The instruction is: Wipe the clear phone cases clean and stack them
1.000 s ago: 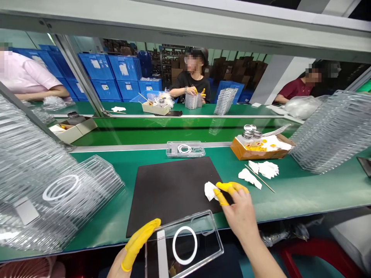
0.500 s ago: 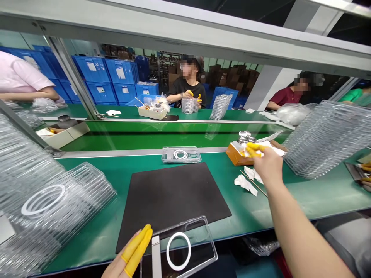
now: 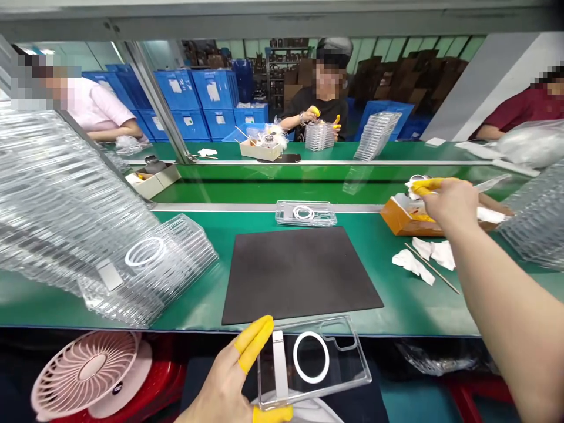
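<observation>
My left hand [image 3: 240, 367], with yellow finger cots, grips the left end of a clear phone case [image 3: 346, 376] with a white ring and a white strip on it. The case is tilted in front of the table's near edge. My right hand [image 3: 453, 202], also in yellow finger cots, pinches a crumpled white wipe [image 3: 410, 191] over an orange box [image 3: 394, 216]. Close to the wipe is a round metal lid [image 3: 416, 178], partly hidden by the fingers. More clear phone cases [image 3: 282, 217] lie beyond the black mat [image 3: 302, 273].
Tall stacks of clear cases [image 3: 57, 200] lean at the left, and another stack [image 3: 540, 217] stands at the right. White scraps [image 3: 412, 264] and a thin stick [image 3: 434, 270] lie near the box. A pink fan [image 3: 92, 367] sits below the table. Co-workers sit across the bench.
The view has turned left and down. My left hand and the phone case show more fully, held off the mat. My right hand remains at the box with the white wipe, nearer the metal lid.
</observation>
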Available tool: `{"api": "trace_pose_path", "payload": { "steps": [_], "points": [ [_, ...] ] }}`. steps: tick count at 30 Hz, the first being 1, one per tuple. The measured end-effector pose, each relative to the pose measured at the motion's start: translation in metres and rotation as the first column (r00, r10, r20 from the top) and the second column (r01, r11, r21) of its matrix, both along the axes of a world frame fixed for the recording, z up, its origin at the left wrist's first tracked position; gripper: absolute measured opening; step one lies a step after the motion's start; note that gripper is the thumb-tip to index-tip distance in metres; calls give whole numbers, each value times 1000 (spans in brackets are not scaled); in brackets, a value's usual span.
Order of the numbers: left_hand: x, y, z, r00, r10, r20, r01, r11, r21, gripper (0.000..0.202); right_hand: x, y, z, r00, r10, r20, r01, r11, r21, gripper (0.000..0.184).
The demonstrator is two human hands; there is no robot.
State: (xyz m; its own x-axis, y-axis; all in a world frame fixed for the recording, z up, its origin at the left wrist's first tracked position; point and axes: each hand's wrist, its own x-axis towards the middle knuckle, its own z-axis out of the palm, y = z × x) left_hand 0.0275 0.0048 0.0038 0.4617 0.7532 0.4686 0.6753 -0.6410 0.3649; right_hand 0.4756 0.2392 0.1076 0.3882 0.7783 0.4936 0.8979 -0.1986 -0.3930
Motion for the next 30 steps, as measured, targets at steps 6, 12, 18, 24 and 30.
{"api": "trace_pose_path", "payload": {
  "steps": [6, 12, 18, 24, 30],
  "points": [
    [1, -2, -6, 1000, 6, 8, -6, 1000, 17, 100, -104, -129, -45, 916, 384, -119, -390, 920, -27, 8],
    [5, 0, -4, 1000, 3, 26, -4, 1000, 27, 87, -206, -209, -79, 654, 756, 22, -743, 637, 206, 25],
    [9, 2, 0, 1000, 20, 21, -21, 999, 37, 89, -179, -245, -87, 504, 858, 100, -862, 493, 114, 32],
    [11, 3, 1, 999, 10, 32, -12, 999, 53, 82, -193, -237, -89, 661, 747, 71, -746, 644, 168, 25],
    [11, 3, 2, 1000, 20, 7, -21, 998, 60, 84, -178, -248, -95, 514, 848, 130, -856, 499, 134, 23]
  ]
}}
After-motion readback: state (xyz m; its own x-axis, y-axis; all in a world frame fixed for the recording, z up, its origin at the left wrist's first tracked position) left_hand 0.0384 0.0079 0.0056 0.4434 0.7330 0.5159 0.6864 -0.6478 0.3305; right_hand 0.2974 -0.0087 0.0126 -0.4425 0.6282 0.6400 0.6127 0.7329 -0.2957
